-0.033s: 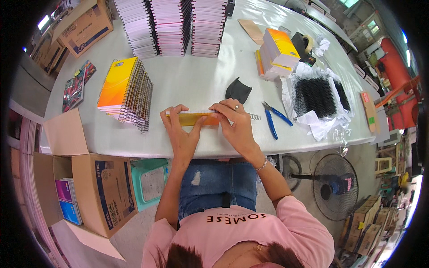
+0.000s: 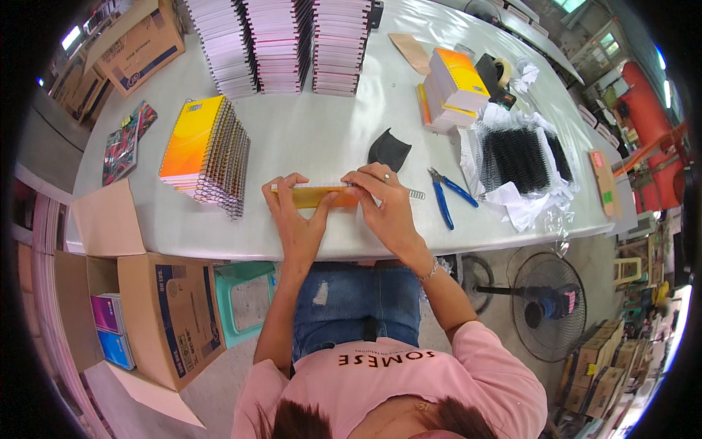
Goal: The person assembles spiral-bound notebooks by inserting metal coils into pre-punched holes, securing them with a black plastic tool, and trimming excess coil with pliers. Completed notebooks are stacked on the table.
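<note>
Between my hands a yellow-orange notebook (image 2: 311, 197) stands on its edge near the table's front. My left hand (image 2: 298, 219) grips its left end, thumb on the near cover and fingers behind. My right hand (image 2: 384, 207) pinches the upper edge at the right end, where the fingers hide the wire. A spiral coil (image 2: 416, 194) sticks out past the right hand. Just beyond lies a curved black piece (image 2: 390, 149). Blue-handled cutting pliers (image 2: 446, 197) rest to the right with their handles spread.
Bound yellow notebooks (image 2: 194, 139) are stacked at left. Taller notebook stacks (image 2: 274, 47) stand at the back. Yellow notebooks (image 2: 459, 79) and black coils (image 2: 515, 161) on crumpled paper sit at right. An open carton (image 2: 172, 314) is below left; a fan (image 2: 548, 306) is below right.
The coil's free end reaches slightly less far to the right of my right hand. Both hands keep nearly the same place and grip on the notebook.
</note>
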The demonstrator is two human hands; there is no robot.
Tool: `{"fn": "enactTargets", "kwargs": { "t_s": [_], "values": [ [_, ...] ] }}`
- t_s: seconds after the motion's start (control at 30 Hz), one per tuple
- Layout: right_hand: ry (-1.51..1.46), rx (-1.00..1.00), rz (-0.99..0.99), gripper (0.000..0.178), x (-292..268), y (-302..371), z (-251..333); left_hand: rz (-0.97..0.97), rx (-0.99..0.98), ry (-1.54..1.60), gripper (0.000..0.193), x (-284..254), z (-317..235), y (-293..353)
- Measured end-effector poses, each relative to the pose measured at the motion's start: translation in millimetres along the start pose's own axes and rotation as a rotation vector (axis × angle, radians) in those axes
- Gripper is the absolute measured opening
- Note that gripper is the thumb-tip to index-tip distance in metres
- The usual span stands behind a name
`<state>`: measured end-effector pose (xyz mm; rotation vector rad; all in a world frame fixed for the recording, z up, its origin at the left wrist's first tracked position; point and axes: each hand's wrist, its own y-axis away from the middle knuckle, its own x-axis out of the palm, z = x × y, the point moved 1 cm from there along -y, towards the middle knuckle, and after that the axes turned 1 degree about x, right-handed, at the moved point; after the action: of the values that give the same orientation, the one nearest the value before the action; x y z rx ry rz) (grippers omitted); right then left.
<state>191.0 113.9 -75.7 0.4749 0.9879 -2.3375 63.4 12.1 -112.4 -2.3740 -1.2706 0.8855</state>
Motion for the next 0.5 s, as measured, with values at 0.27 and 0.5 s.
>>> {"fn": "enactTargets", "kwargs": {
  "t_s": [0.27, 0.5],
  "values": [
    [0.113, 0.160, 0.298, 0.044, -64, -31, -67, 0.067, -0.014, 0.075, 0.052, -2, 3, -1],
    [0.047, 0.278, 0.422, 0.061, -58, -27, -105, 0.230, -0.045, 0.189, 0.060, -4, 0, -4]
  ]
}}
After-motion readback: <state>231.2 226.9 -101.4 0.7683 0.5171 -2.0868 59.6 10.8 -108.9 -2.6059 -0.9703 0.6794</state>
